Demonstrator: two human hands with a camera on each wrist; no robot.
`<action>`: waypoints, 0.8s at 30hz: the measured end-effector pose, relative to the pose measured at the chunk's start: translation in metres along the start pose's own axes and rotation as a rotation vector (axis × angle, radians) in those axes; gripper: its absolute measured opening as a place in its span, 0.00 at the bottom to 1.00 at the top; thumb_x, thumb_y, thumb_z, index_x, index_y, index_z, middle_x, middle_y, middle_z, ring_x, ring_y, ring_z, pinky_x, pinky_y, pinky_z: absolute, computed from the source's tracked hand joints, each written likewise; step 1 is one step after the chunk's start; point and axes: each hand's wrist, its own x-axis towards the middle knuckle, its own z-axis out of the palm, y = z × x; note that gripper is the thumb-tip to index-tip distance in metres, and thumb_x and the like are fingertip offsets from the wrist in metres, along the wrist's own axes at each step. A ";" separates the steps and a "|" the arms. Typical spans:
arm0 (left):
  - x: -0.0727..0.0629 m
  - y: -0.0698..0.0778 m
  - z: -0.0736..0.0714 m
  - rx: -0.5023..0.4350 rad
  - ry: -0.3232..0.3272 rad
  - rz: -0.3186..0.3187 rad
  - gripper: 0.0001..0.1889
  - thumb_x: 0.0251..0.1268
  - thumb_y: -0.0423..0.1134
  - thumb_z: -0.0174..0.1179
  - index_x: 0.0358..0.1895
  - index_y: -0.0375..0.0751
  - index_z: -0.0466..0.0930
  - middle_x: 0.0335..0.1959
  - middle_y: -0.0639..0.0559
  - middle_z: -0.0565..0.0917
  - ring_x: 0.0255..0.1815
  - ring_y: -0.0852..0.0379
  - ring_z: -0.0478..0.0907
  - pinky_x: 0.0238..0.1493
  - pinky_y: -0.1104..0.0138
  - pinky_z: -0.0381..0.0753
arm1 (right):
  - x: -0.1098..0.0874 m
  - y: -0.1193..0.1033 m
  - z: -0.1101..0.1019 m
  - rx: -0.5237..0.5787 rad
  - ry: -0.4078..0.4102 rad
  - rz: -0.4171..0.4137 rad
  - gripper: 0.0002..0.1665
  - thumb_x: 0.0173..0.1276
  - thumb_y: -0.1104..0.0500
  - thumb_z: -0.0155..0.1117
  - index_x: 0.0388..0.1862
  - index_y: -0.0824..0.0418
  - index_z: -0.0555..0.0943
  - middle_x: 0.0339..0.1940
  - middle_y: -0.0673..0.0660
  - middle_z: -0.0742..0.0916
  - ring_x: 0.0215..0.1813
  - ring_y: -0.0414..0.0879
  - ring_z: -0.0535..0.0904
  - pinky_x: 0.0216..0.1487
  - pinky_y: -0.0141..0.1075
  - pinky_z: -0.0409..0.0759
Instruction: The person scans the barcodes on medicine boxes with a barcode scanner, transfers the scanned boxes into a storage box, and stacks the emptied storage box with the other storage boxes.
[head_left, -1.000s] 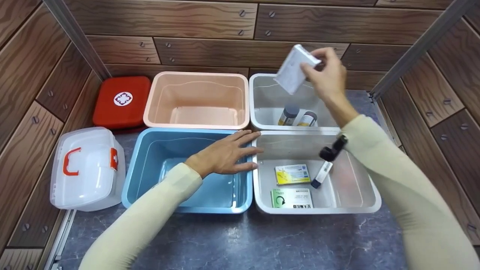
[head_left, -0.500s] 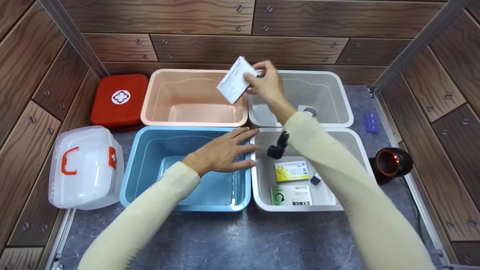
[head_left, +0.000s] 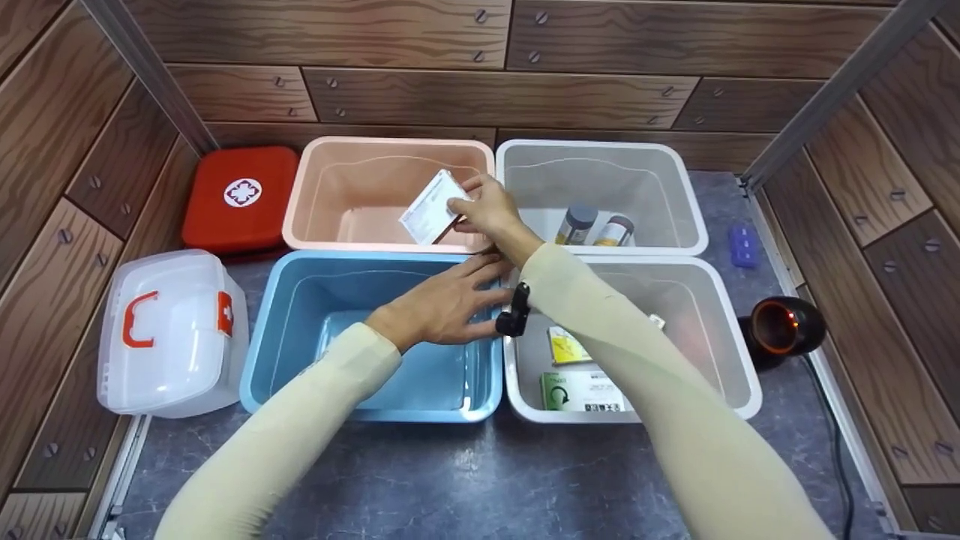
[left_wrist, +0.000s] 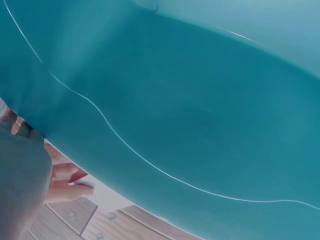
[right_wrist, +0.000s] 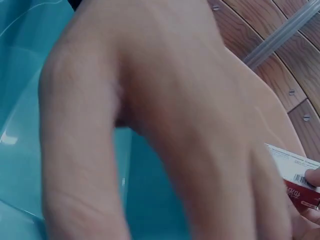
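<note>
In the head view my right hand (head_left: pixel 491 210) pinches a white medicine box (head_left: pixel 433 211) by its edge, tilted over the right part of the peach bin (head_left: pixel 330 191). The right wrist view shows a red side and a barcode on the box (right_wrist: pixel 292 165); the hand crossing its foreground hides much there. My left hand (head_left: pixel 442 304) lies with fingers spread across the right rim of the blue bin (head_left: pixel 375 382), its fingertips by the front grey bin (head_left: pixel 720 360). That grey bin holds a yellow-and-white box (head_left: pixel 566 349) and a green-and-white box (head_left: pixel 574 390), partly behind my right sleeve.
Two dark-capped bottles (head_left: pixel 577 223) lean in the back grey bin (head_left: pixel 630 180). A red first-aid case (head_left: pixel 240 217) and a clear lidded box (head_left: pixel 169 337) stand at left. At right are a purple pill case (head_left: pixel 743 246) and a black device with a red glow (head_left: pixel 786 326).
My right hand has carried the white medicine box from above the back grey bin leftward, then lowered it over the peach bin. My left hand has stayed on the rim.
</note>
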 end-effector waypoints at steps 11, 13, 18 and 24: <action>0.000 0.000 -0.003 0.032 -0.005 0.004 0.35 0.86 0.66 0.47 0.87 0.58 0.63 0.91 0.46 0.55 0.93 0.46 0.46 0.92 0.56 0.49 | -0.003 -0.004 0.004 -0.084 -0.153 -0.023 0.38 0.82 0.59 0.65 0.86 0.60 0.64 0.83 0.68 0.70 0.73 0.61 0.82 0.71 0.44 0.85; 0.000 0.001 -0.004 0.024 -0.007 0.005 0.34 0.87 0.66 0.45 0.86 0.58 0.65 0.92 0.46 0.52 0.94 0.47 0.44 0.92 0.56 0.49 | -0.008 -0.002 -0.004 -0.012 -0.183 -0.064 0.36 0.82 0.62 0.64 0.84 0.62 0.66 0.83 0.68 0.70 0.76 0.61 0.79 0.75 0.49 0.82; 0.000 0.003 -0.003 -0.010 -0.029 -0.011 0.35 0.87 0.69 0.41 0.85 0.57 0.68 0.93 0.48 0.48 0.94 0.46 0.41 0.92 0.55 0.49 | -0.032 0.008 -0.043 0.021 -0.201 -0.188 0.26 0.83 0.65 0.61 0.76 0.70 0.74 0.74 0.71 0.79 0.73 0.63 0.79 0.73 0.51 0.83; -0.001 0.004 -0.002 -0.020 -0.056 -0.048 0.36 0.86 0.71 0.40 0.86 0.61 0.65 0.94 0.52 0.46 0.94 0.45 0.42 0.92 0.53 0.51 | -0.073 0.032 -0.107 -0.024 -0.232 -0.193 0.23 0.84 0.62 0.62 0.71 0.71 0.77 0.72 0.72 0.81 0.70 0.64 0.82 0.66 0.41 0.88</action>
